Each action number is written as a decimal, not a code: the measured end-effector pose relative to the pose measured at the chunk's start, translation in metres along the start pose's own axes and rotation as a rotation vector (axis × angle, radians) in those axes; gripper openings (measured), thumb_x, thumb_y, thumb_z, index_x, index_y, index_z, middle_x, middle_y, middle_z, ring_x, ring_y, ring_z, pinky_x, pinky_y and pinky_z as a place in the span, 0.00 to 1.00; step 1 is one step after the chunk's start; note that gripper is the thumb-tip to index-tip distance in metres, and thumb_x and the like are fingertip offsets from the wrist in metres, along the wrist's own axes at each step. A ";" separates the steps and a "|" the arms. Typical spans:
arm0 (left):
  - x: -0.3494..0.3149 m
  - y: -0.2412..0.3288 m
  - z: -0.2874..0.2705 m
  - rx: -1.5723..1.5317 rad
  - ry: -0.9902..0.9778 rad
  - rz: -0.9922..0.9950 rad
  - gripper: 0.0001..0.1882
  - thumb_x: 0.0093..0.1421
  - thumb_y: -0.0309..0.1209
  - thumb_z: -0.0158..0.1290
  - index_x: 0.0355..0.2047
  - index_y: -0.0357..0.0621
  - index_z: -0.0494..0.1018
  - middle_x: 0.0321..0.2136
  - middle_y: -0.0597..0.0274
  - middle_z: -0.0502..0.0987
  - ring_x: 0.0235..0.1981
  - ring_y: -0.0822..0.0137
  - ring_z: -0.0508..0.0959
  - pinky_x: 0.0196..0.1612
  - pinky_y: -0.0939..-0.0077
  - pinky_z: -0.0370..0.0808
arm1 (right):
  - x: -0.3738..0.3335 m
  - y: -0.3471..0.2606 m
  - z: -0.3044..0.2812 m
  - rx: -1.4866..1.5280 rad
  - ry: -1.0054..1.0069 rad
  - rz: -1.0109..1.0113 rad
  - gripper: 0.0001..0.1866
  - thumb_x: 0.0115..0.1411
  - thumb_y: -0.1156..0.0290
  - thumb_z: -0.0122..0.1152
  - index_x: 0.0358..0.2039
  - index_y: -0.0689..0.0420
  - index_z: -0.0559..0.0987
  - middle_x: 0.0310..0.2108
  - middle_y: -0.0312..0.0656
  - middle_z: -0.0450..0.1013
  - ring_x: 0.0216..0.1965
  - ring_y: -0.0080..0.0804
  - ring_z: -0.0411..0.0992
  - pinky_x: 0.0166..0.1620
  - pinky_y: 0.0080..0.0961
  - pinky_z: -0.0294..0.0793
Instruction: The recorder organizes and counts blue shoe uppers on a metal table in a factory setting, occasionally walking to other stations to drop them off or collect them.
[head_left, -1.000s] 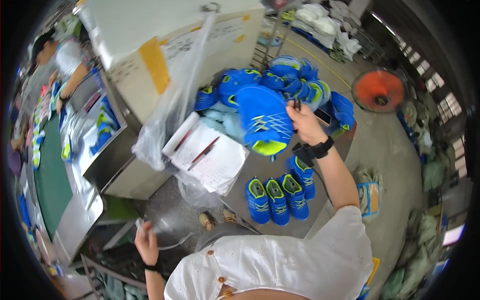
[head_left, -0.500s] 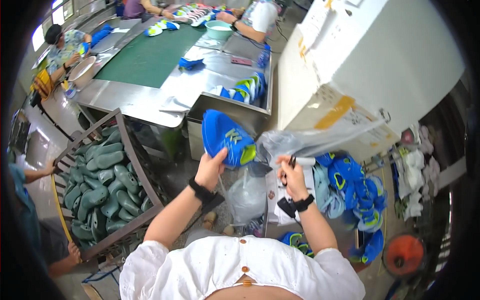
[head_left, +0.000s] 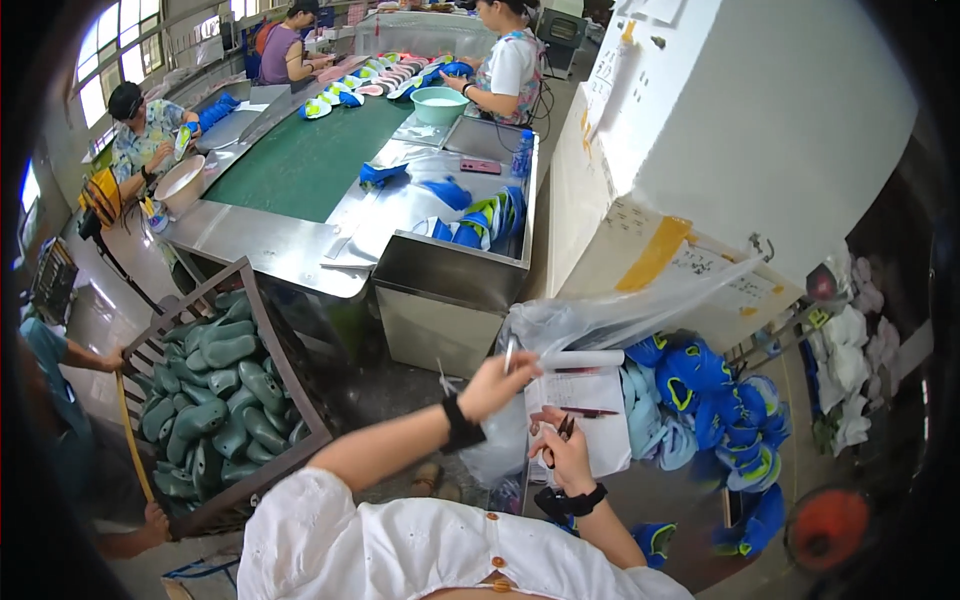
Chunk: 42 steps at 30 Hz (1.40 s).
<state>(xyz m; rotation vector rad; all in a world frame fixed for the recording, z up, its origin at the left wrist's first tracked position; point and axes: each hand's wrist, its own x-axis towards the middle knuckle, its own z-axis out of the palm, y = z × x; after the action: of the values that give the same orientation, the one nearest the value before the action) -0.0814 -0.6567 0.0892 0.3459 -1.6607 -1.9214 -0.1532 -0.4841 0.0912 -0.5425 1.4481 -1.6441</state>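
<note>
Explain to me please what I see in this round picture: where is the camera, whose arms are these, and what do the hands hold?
The camera sits on a person's head and looks down, so the picture is round and its straight edges bend. The two forearms rising from the bottom edge belong to that person, who wears a white shirt. The left hand is raised and pinches a small thin object I cannot identify, beside a clear plastic bag. The right hand holds small scissors in its fingers, over a white paper sheet. To the right lies a pile of blue shoe uppers. To the left stands a crate of green shoe forms. Behind is a steel table, where other people work.
</note>
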 end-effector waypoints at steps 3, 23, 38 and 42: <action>-0.044 0.041 0.017 -0.351 0.106 -0.131 0.13 0.61 0.27 0.40 0.45 0.36 0.65 0.30 0.65 0.72 0.17 0.83 0.62 0.18 0.90 0.58 | 0.001 0.011 0.008 0.168 -0.179 0.023 0.25 0.57 0.74 0.46 0.56 0.57 0.56 0.44 0.49 0.67 0.19 0.24 0.69 0.16 0.10 0.56; -0.373 0.054 -0.179 0.325 0.808 -0.183 0.18 0.48 0.22 0.51 0.41 0.39 0.64 0.43 0.60 0.66 0.38 0.71 0.70 0.32 0.82 0.69 | -0.051 0.080 0.158 -0.897 -0.214 -0.461 0.09 0.52 0.67 0.56 0.25 0.60 0.75 0.21 0.49 0.70 0.24 0.47 0.69 0.27 0.29 0.67; -0.434 0.053 -0.193 -0.066 0.201 -0.386 0.14 0.61 0.36 0.43 0.24 0.39 0.69 0.14 0.69 0.67 0.19 0.77 0.66 0.24 0.81 0.65 | -0.211 0.092 0.202 -0.681 -0.555 0.128 0.07 0.53 0.77 0.52 0.32 0.61 0.77 0.19 0.36 0.68 0.18 0.20 0.66 0.22 0.17 0.63; -0.432 0.080 -0.153 -0.136 -0.233 -0.375 0.13 0.61 0.35 0.44 0.24 0.39 0.68 0.20 0.72 0.67 0.22 0.79 0.64 0.25 0.83 0.63 | -0.236 0.125 0.182 -1.124 -0.271 -0.427 0.09 0.51 0.80 0.50 0.33 0.62 0.77 0.20 0.35 0.67 0.18 0.18 0.66 0.22 0.16 0.62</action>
<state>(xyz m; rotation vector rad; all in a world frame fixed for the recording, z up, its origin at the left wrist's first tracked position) 0.3683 -0.5409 0.0635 0.4156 -1.6891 -2.4191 0.1554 -0.3925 0.0649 -1.7057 2.0450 -0.8197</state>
